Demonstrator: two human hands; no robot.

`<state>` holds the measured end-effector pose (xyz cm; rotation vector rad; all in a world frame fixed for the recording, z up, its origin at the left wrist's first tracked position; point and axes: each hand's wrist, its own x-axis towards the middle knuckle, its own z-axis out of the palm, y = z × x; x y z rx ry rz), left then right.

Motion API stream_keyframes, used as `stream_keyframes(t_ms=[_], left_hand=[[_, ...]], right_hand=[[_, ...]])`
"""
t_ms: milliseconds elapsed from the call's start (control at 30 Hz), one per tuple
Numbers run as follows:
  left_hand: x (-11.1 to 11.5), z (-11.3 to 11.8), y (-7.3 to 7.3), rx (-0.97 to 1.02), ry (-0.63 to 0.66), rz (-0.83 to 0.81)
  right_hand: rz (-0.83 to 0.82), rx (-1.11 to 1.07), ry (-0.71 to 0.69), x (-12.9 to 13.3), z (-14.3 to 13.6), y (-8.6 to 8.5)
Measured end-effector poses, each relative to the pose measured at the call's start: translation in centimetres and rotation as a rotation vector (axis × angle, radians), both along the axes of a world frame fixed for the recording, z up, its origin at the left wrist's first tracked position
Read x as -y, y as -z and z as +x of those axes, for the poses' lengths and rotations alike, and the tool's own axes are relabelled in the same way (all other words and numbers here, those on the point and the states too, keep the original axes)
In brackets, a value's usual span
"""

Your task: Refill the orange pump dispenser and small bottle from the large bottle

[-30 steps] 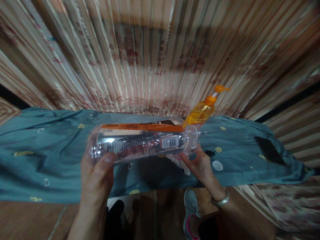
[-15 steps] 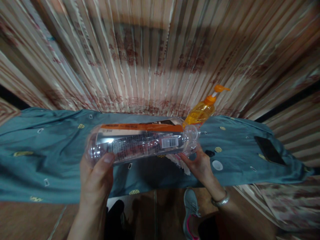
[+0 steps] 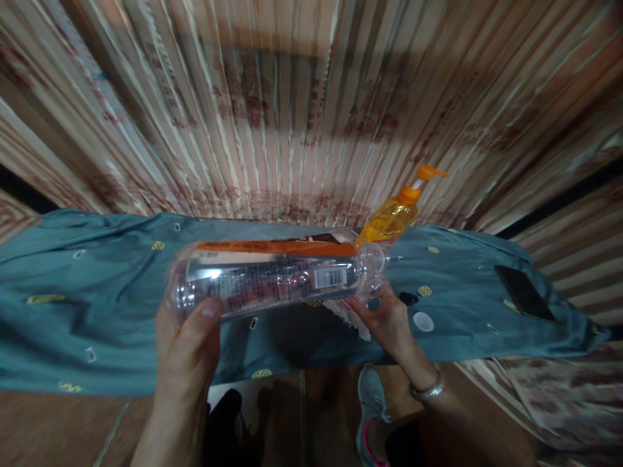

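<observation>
bottle level between both hands

head view: from my remote seat i see the left hand (image 3: 187, 340) closed around the base of the clear bottle (image 3: 287, 282), thumb on top. the bottle lies sideways above the blue-green cloth (image 3: 107, 279), its neck toward the right hand (image 3: 389, 324). that hand is at the neck, but its fingers are partly hidden, so i can't tell how firmly it grips. a whitish, ragged piece (image 3: 357, 324) shows below the neck, beside the right thumb; the orange pump bottle (image 3: 389, 220) is just beyond.

i judge the step in hand as steadying the bottle; the next move calls for a firm left hold and careful right fingers.
</observation>
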<state>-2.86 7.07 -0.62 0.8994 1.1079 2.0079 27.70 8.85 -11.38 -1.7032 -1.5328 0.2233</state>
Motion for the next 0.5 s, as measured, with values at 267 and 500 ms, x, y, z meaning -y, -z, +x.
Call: stream_keyframes(t_ms=[267,500], left_hand=[[0.05,-0.35,0.26,-0.025,0.022,-0.005],[0.06,-0.41,0.31,-0.024,0.035,0.001]], right_hand=[[-0.012,0.03,0.009,0.02,-0.05,-0.06],[0.01,0.017,0.001,0.01,-0.23,-0.16]])
